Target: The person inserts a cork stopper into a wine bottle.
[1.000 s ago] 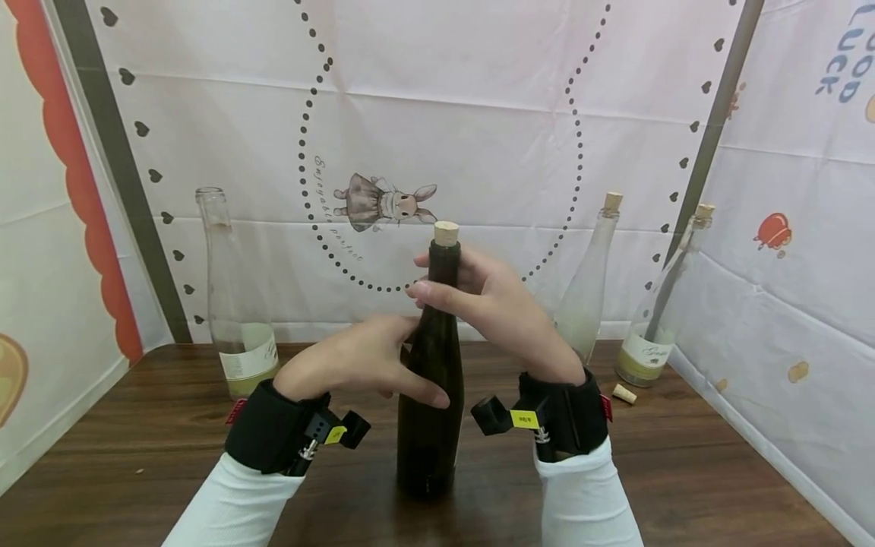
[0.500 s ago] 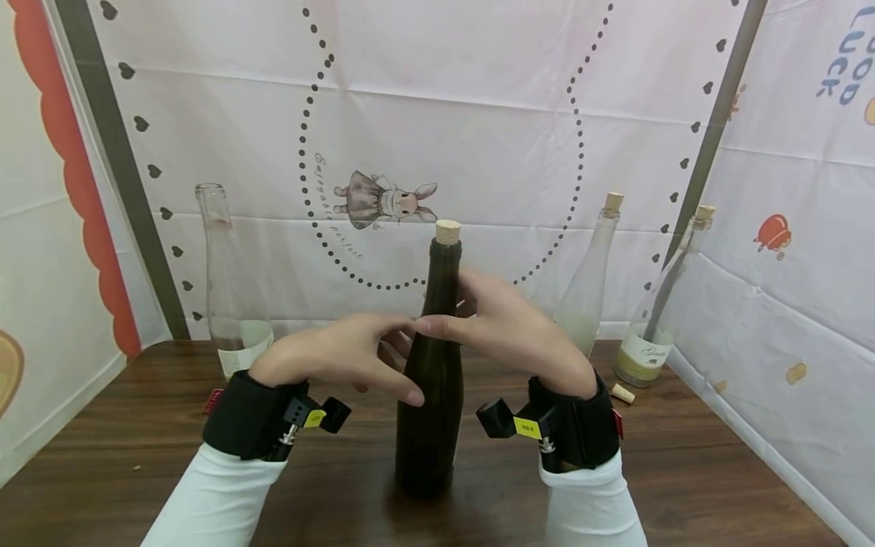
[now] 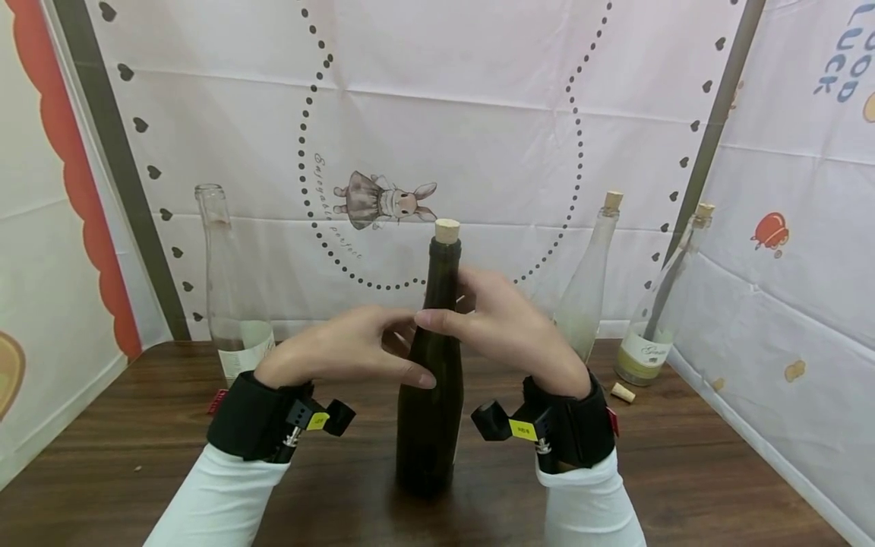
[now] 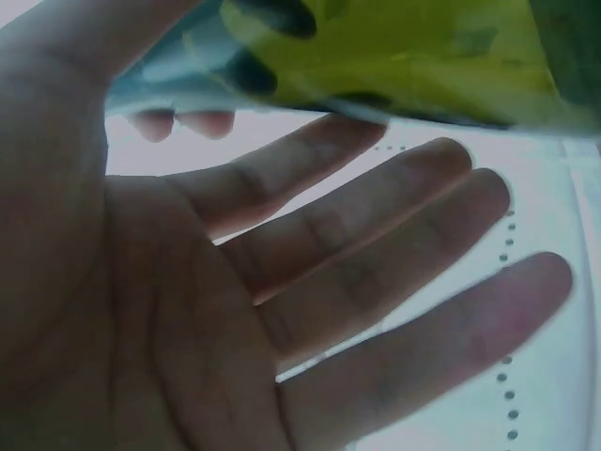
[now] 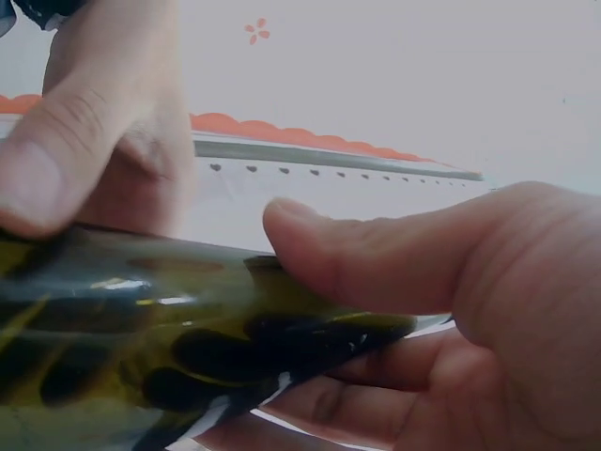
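Observation:
A dark green glass bottle (image 3: pixel 427 437) stands upright on the table in the middle of the head view. A pale cork (image 3: pixel 447 231) sits in its mouth, partly sticking out. My right hand (image 3: pixel 502 323) grips the bottle just below the neck, thumb across the near side and fingers behind the glass. On the other side is my left hand (image 3: pixel 352 346), its thumb laid against the bottle's body. The left wrist view shows that hand's fingers (image 4: pixel 376 291) spread and nearly straight beside the glass. Through the green glass in the right wrist view, dark finger shapes show.
An uncorked clear bottle (image 3: pixel 222 266) with a white label stands at the back left. Two corked clear bottles, a frosted one (image 3: pixel 584 304) and a labelled one (image 3: pixel 645 353), stand at the back right. A loose cork (image 3: pixel 623 393) lies on the wooden table (image 3: pixel 683 471).
My right hand has slid down from the neck, its fingers closing behind the bottle. The left hand has shifted slightly left and its thumb has moved up the glass. The bottle stays in place.

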Motion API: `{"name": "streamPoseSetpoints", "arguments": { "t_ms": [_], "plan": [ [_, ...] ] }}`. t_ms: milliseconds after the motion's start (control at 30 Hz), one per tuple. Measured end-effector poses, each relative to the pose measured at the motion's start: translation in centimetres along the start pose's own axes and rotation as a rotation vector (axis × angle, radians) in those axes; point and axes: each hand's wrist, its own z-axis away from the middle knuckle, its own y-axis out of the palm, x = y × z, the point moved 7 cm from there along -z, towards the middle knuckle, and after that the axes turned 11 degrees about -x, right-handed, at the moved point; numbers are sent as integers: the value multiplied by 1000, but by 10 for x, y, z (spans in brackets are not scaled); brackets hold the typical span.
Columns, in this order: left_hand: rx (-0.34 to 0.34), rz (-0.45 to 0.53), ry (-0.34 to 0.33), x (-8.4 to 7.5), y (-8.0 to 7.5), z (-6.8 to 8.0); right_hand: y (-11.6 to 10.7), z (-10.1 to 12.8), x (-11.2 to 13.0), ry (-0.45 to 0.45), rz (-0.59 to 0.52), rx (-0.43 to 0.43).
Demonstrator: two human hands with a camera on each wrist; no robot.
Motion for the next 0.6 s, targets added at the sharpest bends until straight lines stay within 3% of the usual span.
{"name": "streamPoseSetpoints", "arguments": {
  "t_ms": [267, 600],
  "plan": [
    [-93, 30, 92, -9, 9, -9, -6, -6, -6, 45, -4, -97],
    [-276, 123, 170, -1, 32, -34, -22, -13, -22, 54, 17, -285]
  ]
}}
